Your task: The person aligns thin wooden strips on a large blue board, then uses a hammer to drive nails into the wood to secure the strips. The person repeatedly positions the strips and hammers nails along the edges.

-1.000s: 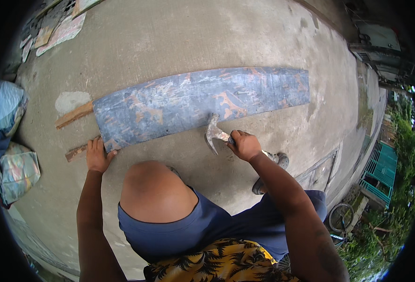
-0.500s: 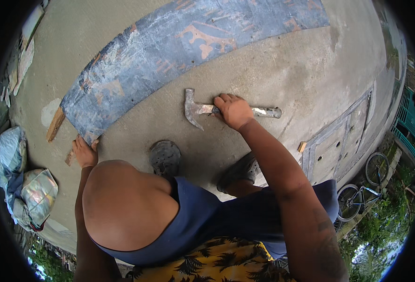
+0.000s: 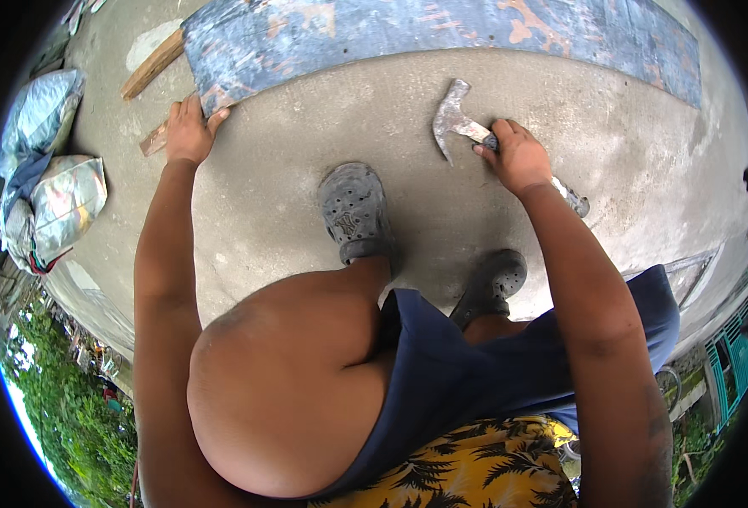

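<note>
A long blue-grey board (image 3: 382,30), scuffed with reddish-brown patches, lies across the concrete at the far side. My left hand (image 3: 189,135) grips its near left corner, fingers over the end edge and thumb on the near edge. Beside those fingers, the end of a short wooden strip (image 3: 154,140) sticks out to the left. In my right hand (image 3: 521,157) is a worn claw hammer (image 3: 452,117), held by its handle with the fingers wrapped round. The hammer's head points left, just short of the board's near edge; whether it touches the floor I cannot tell.
Another wooden strip (image 3: 154,63) extends from the board's left end. Stuffed plastic bags (image 3: 69,203) sit at the left. My feet, in dark clogs (image 3: 355,207), stand between my hands. Greenery (image 3: 78,423) shows at lower left, a green gate (image 3: 731,360) at right.
The view has swung, shifting the board and bags in the picture. My right hand keeps hold of the hammer, which is now tilted. My left hand stays at the board's corner.
</note>
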Tool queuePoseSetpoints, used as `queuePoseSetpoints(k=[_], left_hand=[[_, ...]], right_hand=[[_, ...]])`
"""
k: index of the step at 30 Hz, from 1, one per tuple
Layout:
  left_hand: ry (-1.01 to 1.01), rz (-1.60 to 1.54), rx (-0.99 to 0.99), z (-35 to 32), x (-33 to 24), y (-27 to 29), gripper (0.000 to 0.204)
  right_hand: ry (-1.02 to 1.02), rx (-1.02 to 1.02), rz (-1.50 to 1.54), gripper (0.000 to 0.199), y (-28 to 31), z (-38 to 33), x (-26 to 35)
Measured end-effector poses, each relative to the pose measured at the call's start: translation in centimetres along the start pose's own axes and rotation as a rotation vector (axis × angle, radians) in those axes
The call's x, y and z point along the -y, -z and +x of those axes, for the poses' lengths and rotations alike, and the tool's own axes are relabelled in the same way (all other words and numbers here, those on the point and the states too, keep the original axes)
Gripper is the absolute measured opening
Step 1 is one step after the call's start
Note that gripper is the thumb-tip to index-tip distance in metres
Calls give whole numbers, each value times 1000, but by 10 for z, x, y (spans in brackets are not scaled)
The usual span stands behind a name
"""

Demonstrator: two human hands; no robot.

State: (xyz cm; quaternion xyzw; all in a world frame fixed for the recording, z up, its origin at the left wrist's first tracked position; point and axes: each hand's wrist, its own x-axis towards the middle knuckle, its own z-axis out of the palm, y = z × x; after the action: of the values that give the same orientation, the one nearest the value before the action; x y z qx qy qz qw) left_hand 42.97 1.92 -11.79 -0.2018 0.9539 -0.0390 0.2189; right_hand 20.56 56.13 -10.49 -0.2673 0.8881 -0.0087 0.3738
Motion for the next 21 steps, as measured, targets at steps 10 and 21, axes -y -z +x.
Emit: queuePoseSetpoints(k=[10,21], left_hand=[[69,-66,-94,-9,-16,8,78],[159,-39,95,-10,-30,26,83]], right_hand=[[-65,44,-22,43,6,6,12],[-66,56,38,45,7,4,12]])
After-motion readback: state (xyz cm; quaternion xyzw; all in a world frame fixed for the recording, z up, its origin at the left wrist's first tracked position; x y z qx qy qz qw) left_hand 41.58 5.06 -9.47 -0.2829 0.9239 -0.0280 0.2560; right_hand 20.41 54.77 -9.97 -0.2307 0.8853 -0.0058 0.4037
